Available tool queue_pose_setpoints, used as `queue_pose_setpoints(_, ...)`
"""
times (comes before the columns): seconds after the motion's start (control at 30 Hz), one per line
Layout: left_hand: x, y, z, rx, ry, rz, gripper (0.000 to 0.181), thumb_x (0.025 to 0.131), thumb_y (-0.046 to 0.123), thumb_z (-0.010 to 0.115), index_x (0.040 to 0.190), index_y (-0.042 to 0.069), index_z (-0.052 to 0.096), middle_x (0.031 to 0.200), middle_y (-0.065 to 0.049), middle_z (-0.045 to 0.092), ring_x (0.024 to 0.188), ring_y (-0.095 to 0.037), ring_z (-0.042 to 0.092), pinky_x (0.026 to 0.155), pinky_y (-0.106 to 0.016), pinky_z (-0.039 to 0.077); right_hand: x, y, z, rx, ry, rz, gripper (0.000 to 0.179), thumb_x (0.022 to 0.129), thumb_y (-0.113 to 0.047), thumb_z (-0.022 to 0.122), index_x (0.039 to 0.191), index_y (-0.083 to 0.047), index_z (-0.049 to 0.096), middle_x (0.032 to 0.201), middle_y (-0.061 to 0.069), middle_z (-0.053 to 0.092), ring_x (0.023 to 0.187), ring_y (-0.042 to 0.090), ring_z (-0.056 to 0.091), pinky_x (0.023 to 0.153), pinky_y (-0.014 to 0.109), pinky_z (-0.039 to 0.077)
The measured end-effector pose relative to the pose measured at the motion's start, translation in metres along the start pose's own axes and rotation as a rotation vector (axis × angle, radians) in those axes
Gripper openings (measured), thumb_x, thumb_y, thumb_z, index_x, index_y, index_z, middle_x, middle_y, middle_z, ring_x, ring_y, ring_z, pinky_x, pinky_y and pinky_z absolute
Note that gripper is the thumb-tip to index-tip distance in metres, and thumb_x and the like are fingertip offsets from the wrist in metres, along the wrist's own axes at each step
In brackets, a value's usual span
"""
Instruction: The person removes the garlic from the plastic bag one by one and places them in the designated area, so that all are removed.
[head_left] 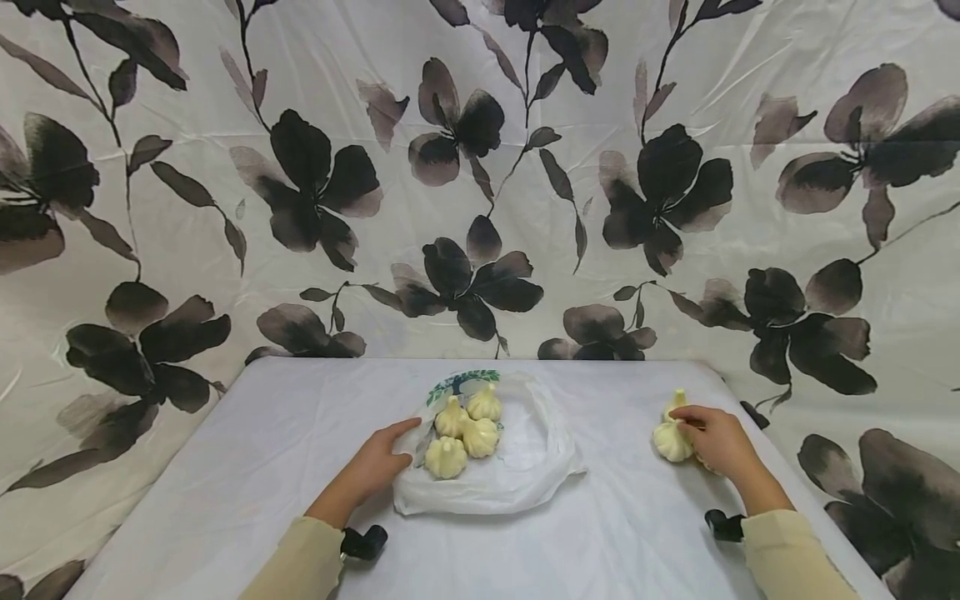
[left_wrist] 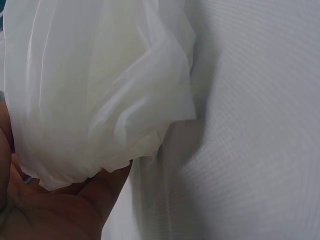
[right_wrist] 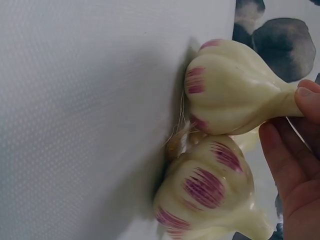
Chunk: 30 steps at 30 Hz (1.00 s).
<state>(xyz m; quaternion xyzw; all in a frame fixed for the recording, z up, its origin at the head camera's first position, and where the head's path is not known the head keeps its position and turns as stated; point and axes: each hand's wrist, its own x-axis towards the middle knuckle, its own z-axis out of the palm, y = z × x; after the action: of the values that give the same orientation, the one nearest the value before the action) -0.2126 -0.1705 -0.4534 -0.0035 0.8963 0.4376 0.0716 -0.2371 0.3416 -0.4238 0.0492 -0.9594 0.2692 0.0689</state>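
A white plastic bag [head_left: 525, 492] with a green print lies with its mouth spread, several garlic bulbs [head_left: 480, 437] sitting in it. At its left rim, my left hand [head_left: 378, 458] holds the edge; in the left wrist view the bag's film [left_wrist: 100, 90] covers part of the fingers. Over to the right, my right hand [head_left: 716, 437] pinches a garlic bulb [right_wrist: 232, 90] by its stem between thumb and fingers. Just beside that one rests another bulb [right_wrist: 205, 187] with purple streaks. More garlic shows partly hidden behind these two in the right wrist view.
A white cloth covers the table [head_left: 615, 542]. Behind it hangs a pale curtain [head_left: 555, 242] printed with dark flowers. Each wrist wears a black camera, one near the left sleeve [head_left: 300, 554], the other near the right sleeve [head_left: 795, 554].
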Motion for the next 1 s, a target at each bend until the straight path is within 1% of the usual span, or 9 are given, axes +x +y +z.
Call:
queue_pose_setpoints(0.13,0.000,0.000,-0.001,-0.009,-0.001,-0.007,0.066,0.085,0.003,0.055,0.148,0.018,0.042,0.156,-0.016,0.033,0.145,-0.042,0.024,0.115,-0.063,0.023,-0.001,-0.001,0.001,0.010,-0.010,0.022,0.028,0.094,-0.014,0.057,0.119,-0.004,0.067,0.119,0.026,0.065,0.110,0.042,0.060,0.085,0.049,0.051)
queue_pose_setpoints(0.5,0.002,-0.002,-0.001,-0.025,0.003,0.009,0.066,0.085,0.003,0.055,0.147,0.018,0.042,0.156,-0.015,0.034,0.146,-0.041,0.024,0.115,-0.063,0.022,0.001,-0.002,0.001,-0.004,-0.002,0.012,0.029,0.095,-0.013,0.056,0.121,-0.005,0.066,0.122,0.026,0.063,0.113,0.044,0.059,0.086,0.052,0.052)
queue_pose_setpoints(0.77,0.001,-0.001,-0.001,-0.027,0.012,0.009,0.066,0.084,0.002,0.056,0.147,0.016,0.043,0.155,-0.016,0.035,0.145,-0.042,0.025,0.115,-0.063,0.023,0.005,-0.009,0.001,-0.012,0.005,0.010,0.029,0.095,-0.017,0.057,0.120,-0.006,0.067,0.127,0.025,0.061,0.114,0.045,0.058,0.089,0.055,0.052)
queue_pose_setpoints(0.87,0.000,-0.001,-0.002,-0.032,0.012,0.008,0.066,0.084,0.002,0.056,0.147,0.016,0.043,0.155,-0.016,0.035,0.145,-0.042,0.025,0.115,-0.062,0.023,0.006,-0.013,0.002,-0.023,0.007,0.000,0.029,0.095,-0.017,0.057,0.121,-0.006,0.067,0.130,0.025,0.059,0.118,0.047,0.055,0.093,0.058,0.049)
queue_pose_setpoints(1.0,0.000,-0.003,-0.002,-0.031,0.009,0.017,0.065,0.084,0.002,0.056,0.147,0.016,0.043,0.155,-0.017,0.035,0.145,-0.043,0.026,0.115,-0.063,0.023,0.007,-0.020,0.001,-0.034,0.010,-0.018,0.029,0.095,-0.017,0.057,0.120,-0.008,0.067,0.132,0.025,0.058,0.126,0.048,0.048,0.099,0.063,0.042)
